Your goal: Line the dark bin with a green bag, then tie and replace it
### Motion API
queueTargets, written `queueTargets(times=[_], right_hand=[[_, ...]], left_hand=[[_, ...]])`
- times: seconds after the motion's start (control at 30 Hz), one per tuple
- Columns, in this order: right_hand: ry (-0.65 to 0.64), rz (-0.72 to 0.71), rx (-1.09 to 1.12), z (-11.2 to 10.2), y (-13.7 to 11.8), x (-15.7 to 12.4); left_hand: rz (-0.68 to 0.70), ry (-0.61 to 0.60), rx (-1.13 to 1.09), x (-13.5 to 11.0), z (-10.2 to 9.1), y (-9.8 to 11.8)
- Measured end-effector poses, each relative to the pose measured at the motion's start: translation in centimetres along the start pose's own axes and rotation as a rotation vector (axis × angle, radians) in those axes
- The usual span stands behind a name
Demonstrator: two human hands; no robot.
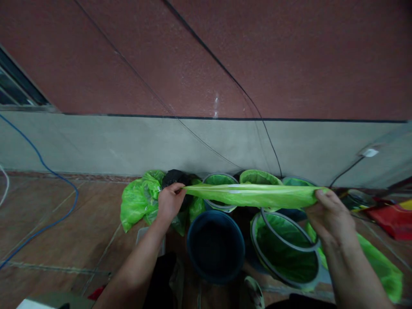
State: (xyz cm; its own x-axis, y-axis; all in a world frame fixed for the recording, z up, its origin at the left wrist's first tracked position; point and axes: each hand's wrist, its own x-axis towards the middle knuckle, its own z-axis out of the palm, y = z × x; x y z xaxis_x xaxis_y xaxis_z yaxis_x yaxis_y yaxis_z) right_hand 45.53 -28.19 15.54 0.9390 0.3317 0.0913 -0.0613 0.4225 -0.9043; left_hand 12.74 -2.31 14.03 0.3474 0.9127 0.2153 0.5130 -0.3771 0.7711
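A light green plastic bag [251,196] is stretched out flat and long between my two hands. Its left end is pinched in my left hand [171,201], and its right end is gripped by my right hand [333,214]. Below the bag stands a dark blue bucket [216,274] with no liner showing in it. To its right is a bin lined with green plastic [283,244], a loose grey ring [291,245] lying across its mouth. Behind the stretched bag, more green-lined bins [259,176] stand against the wall, partly hidden.
Filled green bags [138,201] and a black bag [175,177] sit by the wall at left. Another green bag [381,266] lies at right, near a red object [391,219]. A blue hose [72,208] crosses the left floor. My feet are just below the bucket.
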Motion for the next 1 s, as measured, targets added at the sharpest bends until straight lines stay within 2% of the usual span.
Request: queueTargets(times=[0.13, 0.2, 0.3, 0.4, 0.5, 0.6, 0.67, 0.7, 0.73, 0.77, 0.83, 0.93, 1.0], right_hand=[[-0.232, 0.122, -0.041, 0.1, -0.9, -1.7], [-0.347, 0.173, -0.119, 0.3, -1.2, -2.7], [-0.627, 0.227, -0.253, 1.3, -1.1, -4.4], [-0.938, 0.28, -0.352, 3.0, -0.5, -6.7], [-1.186, 0.346, -0.384, 4.7, 0.5, -9.4], [-1.294, 0.361, -0.392, 5.9, 1.9, -11.6], [-1.294, 0.342, -0.368, 6.4, 3.0, -12.6], [-1.288, 0.334, -0.347, 6.7, 3.6, -13.1], [-1.282, 0.33, -0.323, 6.9, 4.1, -13.5], [-1.279, 0.329, -0.302, 7.1, 4.6, -14.0], [-1.288, 0.338, -0.28, 7.5, 5.5, -15.1], [-1.33, 0.323, -0.258, 8.1, 6.4, -16.8], [-1.363, 0.287, -0.239, 8.5, 6.8, -17.9]], left_hand=[[-0.22, 0.131, -0.54, 1.3, 0.3, -0.9], [-0.295, 0.243, -0.716, 1.9, 0.0, -1.1], [-0.373, 0.397, -0.894, 2.6, -0.7, -1.1], [-0.4, 0.456, -0.896, 2.8, -1.1, -1.3], [-0.307, 0.456, -0.741, 2.9, -1.2, -1.5], [-0.289, 0.535, -0.621, 2.9, -1.5, -1.4], [-0.411, 0.56, -0.61, 2.6, -1.6, -1.0], [-0.505, 0.511, -0.619, 2.3, -1.5, -0.8], [-0.61, 0.404, -0.637, 1.9, -1.3, -0.6], [-0.717, 0.242, -0.662, 1.3, -0.9, -0.3], [-0.902, -0.177, -0.73, -0.2, 0.6, 0.2], [-1.022, -0.687, -0.85, -2.7, 4.1, 0.5], [-1.022, -0.872, -0.914, -4.1, 6.3, 0.5]])
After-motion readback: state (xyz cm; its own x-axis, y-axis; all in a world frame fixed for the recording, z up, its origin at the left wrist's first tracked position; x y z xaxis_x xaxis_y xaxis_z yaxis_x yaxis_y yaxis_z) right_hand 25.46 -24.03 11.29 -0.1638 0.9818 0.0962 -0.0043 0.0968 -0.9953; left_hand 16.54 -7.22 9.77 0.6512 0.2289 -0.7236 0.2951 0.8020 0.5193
